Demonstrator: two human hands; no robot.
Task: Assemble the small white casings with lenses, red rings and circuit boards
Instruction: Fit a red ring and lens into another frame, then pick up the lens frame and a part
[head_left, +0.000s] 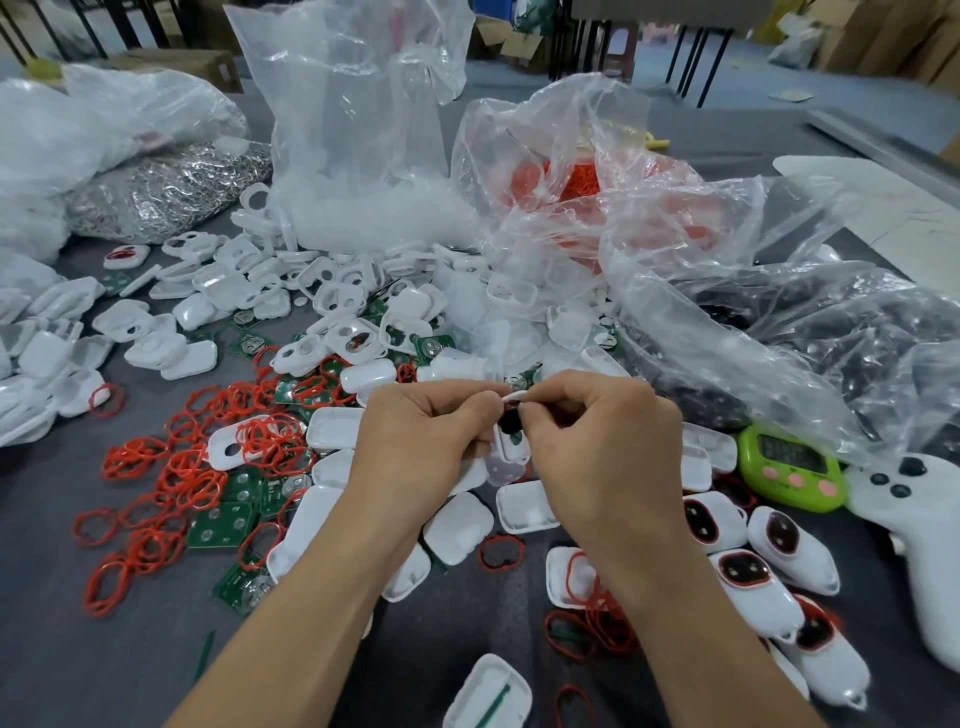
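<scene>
My left hand (431, 436) and my right hand (597, 436) meet above the middle of the table, fingers curled, both pinching one small white casing (511, 397) with a dark part just below it. Most of that casing is hidden by my fingers. Loose white casings (332, 301) are heaped behind my hands. Red rings (171, 467) and green circuit boards (223, 530) lie scattered at the left. Several casings fitted with red rings and dark lenses (779, 540) lie in a row at the right.
Clear plastic bags (363, 130) of white, red and dark parts stand at the back and right. A green timer (792, 465) and a white controller (914, 525) lie at the right. A bag of silver metal pieces (166, 192) sits back left. The grey table (104, 665) shows front left.
</scene>
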